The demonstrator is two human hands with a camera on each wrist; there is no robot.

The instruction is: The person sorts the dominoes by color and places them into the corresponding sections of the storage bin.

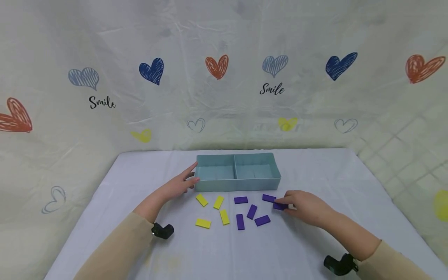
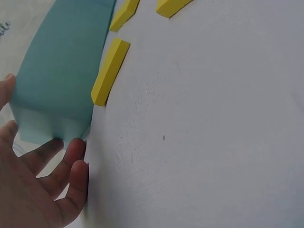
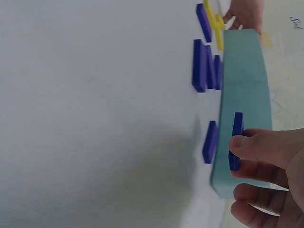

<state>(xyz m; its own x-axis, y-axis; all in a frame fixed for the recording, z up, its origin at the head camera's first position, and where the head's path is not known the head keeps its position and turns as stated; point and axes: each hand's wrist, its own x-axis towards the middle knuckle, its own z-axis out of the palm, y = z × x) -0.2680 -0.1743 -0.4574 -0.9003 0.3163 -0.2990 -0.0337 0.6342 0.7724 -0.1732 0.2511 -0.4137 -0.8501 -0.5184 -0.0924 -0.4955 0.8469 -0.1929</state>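
My right hand [image 1: 308,207] pinches a purple rectangular block [image 3: 236,124] between thumb and fingers, in front of the box's right end. In the right wrist view this block hangs above the table, apart from the others. Close by lies another purple block [image 1: 268,198] on the cloth. At the left end of a pale teal two-compartment box [image 1: 217,186] rests my left hand [image 1: 176,186], fingers spread. Its thumb and index finger touch the box's corners. In the left wrist view, the lower fingertips [image 2: 76,148] are right at the box's end wall.
Several yellow blocks [image 1: 203,223] lie scattered in front of the box's left half. Several purple blocks [image 1: 240,222] lie before its right half. A white cloth [image 1: 224,256] covers the table. Behind stands a pale curtain [image 1: 241,35] printed with hearts.
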